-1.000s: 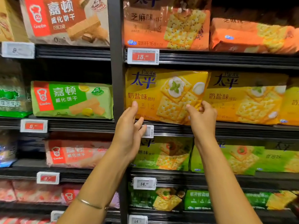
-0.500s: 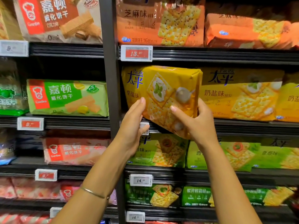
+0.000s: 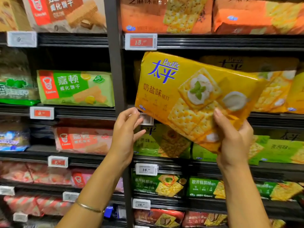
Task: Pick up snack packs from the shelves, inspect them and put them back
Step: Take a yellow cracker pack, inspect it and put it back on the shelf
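A large yellow cracker pack (image 3: 189, 96) with blue lettering is held out in front of the shelves, tilted down to the right. My right hand (image 3: 233, 142) grips its lower right corner, thumb on the front. My left hand (image 3: 126, 134) is just under the pack's lower left corner, fingers curled and apart, fingertips at the pack's edge without gripping it. Another yellow pack (image 3: 276, 89) of the same kind stays on the shelf behind.
A dark upright post (image 3: 115, 71) divides the shelving. Green wafer pack (image 3: 75, 88) sits left of it. Orange cracker packs (image 3: 164, 14) lie above, green cracker packs (image 3: 164, 145) below. Price tags (image 3: 141, 41) line the shelf edges.
The yellow pack came off the shelf, out toward me, and turned front-on. My right hand now carries it by the lower right corner; my left hand slipped to its lower left corner.
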`<state>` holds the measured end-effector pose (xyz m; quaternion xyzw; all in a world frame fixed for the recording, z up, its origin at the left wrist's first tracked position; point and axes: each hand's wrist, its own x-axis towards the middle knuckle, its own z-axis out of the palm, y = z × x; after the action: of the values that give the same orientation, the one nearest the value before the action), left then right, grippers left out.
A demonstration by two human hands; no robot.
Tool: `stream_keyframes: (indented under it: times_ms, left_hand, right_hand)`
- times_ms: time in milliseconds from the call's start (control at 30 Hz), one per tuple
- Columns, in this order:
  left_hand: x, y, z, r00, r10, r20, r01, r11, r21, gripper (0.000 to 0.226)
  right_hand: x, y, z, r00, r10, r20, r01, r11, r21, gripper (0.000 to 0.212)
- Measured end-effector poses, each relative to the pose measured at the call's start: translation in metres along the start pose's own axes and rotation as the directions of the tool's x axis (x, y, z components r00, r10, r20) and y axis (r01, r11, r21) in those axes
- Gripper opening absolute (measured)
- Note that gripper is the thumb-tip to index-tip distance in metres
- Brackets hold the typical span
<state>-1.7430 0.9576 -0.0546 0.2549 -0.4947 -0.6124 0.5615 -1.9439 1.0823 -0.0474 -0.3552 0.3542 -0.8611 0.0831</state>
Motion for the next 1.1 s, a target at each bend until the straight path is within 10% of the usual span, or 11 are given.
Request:
stream_keyframes:
  times_ms: [267,567,700,933,1100]
  left_hand:
    - [-0.039,-0.011,-0.053,0.99,0.008,0.141,0.004,0.996,-0.088,0.048]
    - [-0.079,-0.045,-0.141,0.952,-0.248,0.179,0.24,0.969,0.066,0.113]
    - [-0.092,-0.073,-0.129,0.93,-0.348,-0.121,0.355,0.934,0.037,0.091]
    - [-0.109,-0.094,-0.137,0.888,-0.422,-0.184,0.414,0.907,-0.085,0.068]
    - [-0.114,-0.095,-0.15,0.859,-0.486,-0.163,0.475,0.874,-0.103,0.062]
  right_hand:
    - [-0.039,0.018,-0.032,0.909,0.373,0.186,-0.406,0.893,0.195,0.039]
    - [-0.081,0.032,-0.053,0.693,0.647,0.318,-0.65,0.752,-0.111,0.037]
    - [-0.091,0.034,-0.047,0.594,0.694,0.407,-0.658,0.71,-0.251,0.041]
    - [-0.093,0.036,-0.043,0.431,0.775,0.462,-0.726,0.602,-0.333,0.076]
    - [-0.098,0.048,-0.043,0.479,0.813,0.331,-0.656,0.582,-0.481,0.055]
